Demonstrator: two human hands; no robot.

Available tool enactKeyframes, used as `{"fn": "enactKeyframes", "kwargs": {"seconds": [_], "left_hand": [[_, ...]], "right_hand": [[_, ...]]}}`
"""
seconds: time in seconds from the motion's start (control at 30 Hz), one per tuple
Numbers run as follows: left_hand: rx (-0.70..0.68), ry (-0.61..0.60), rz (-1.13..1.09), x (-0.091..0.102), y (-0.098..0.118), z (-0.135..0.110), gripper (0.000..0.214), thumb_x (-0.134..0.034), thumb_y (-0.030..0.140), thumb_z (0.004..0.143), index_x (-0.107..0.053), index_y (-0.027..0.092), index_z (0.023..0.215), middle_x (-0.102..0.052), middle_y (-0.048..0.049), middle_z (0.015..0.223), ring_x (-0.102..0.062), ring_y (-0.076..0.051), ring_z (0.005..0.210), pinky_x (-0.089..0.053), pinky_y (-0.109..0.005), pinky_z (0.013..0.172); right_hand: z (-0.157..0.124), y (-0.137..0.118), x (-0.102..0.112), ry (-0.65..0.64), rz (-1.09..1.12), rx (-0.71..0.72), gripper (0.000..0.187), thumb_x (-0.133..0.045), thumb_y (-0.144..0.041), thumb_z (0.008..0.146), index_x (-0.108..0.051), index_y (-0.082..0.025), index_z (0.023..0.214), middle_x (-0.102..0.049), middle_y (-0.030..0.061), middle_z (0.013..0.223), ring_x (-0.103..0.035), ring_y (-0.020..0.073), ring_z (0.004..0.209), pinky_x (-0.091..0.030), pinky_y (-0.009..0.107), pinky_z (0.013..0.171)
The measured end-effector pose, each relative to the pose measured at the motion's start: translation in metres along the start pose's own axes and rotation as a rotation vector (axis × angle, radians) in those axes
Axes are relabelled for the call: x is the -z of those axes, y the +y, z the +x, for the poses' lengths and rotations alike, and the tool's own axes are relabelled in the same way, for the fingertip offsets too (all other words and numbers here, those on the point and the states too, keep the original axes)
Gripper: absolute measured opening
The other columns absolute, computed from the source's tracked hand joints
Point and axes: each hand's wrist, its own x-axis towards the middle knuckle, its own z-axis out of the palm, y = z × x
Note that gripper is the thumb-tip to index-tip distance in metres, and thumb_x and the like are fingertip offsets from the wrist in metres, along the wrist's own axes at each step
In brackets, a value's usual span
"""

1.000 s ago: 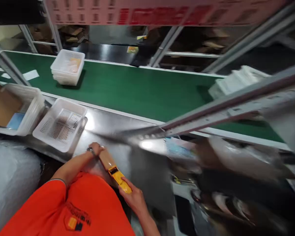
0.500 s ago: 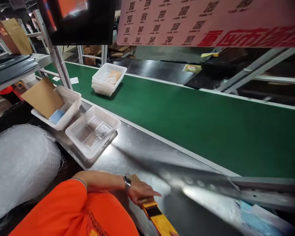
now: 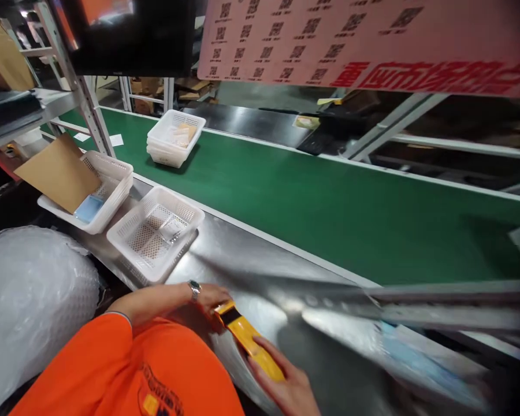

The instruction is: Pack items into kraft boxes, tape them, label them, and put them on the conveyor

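Observation:
A long, narrow yellow item with a black band lies slantwise between my hands, low over the metal worktop. I cannot make out its exact kind. My left hand, below a wristwatch, is closed at its far end by the black band; some fingers are hidden. My right hand grips the near end, thumb and fingers on opposite sides. Left of them on the worktop stands a white perforated basket with a small clear packet in it.
Further left, stacked white baskets hold a brown cardboard sheet and a blue packet. Another basket stack sits on the green conveyor belt. A bubble-wrap roll is at my left; a metal rail borders the right.
My left hand and the yellow item have shifted left and up in view. My right hand, barely visible before, now shows on the item's near end. The view has turned slightly right.

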Motion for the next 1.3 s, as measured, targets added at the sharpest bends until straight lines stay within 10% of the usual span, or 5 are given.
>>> {"fn": "enactKeyframes", "kwargs": {"seconds": [0.2,0.37,0.63,0.9,1.3], "left_hand": [[0.185,0.152,-0.099,0.021,-0.019,-0.034,0.036,-0.092,0.022,0.068,-0.074,0.023,0.099,-0.079,-0.0105,0.113,-0.067,-0.034,0.126,-0.039,-0.050,0.132],[0.342,0.139,-0.039,0.013,-0.029,-0.042,0.059,-0.093,0.008,0.061,-0.075,0.018,0.116,-0.078,-0.0178,0.135,-0.058,-0.042,0.150,-0.031,-0.052,0.138],[0.379,-0.117,0.398,-0.043,-0.032,-0.043,0.136,-0.093,0.033,0.069,-0.021,0.007,0.181,-0.005,-0.0307,0.191,-0.003,-0.050,0.178,-0.009,-0.069,0.142],[0.396,-0.038,0.465,-0.066,-0.046,-0.035,0.123,-0.089,0.028,0.075,-0.028,0.010,0.180,-0.012,-0.0266,0.191,-0.009,-0.050,0.178,-0.015,-0.068,0.142],[0.436,0.213,0.231,-0.062,-0.032,-0.028,0.091,-0.079,0.027,0.087,-0.047,0.002,0.169,-0.031,-0.0346,0.183,-0.022,-0.053,0.174,-0.025,-0.065,0.140]], "right_hand": [[0.016,-0.008,0.019,-0.241,-0.017,0.013,0.051,-0.079,-0.048,0.076,-0.091,-0.022,0.118,-0.091,0.0131,0.108,-0.086,0.0309,0.082,-0.070,0.039,0.077],[0.039,-0.002,-0.024,-0.238,0.006,-0.003,0.051,-0.080,-0.044,0.071,-0.091,-0.021,0.116,-0.091,0.0102,0.097,-0.082,0.0286,0.072,-0.067,0.039,0.069],[0.051,0.008,-0.053,-0.293,-0.003,-0.035,0.057,-0.077,-0.045,0.077,-0.087,-0.021,0.128,-0.091,0.0106,0.106,-0.085,0.0298,0.088,-0.067,0.039,0.082],[0.032,0.002,0.013,-0.412,-0.332,-0.107,0.050,-0.079,-0.037,0.083,-0.088,-0.026,0.131,-0.091,0.0118,0.106,-0.085,0.0330,0.095,-0.061,0.039,0.087],[0.076,-0.021,0.030,-0.368,-0.409,-0.408,0.042,-0.079,-0.035,0.087,-0.088,-0.020,0.126,-0.089,0.0119,0.101,-0.082,0.0284,0.089,-0.054,0.034,0.076]]}}
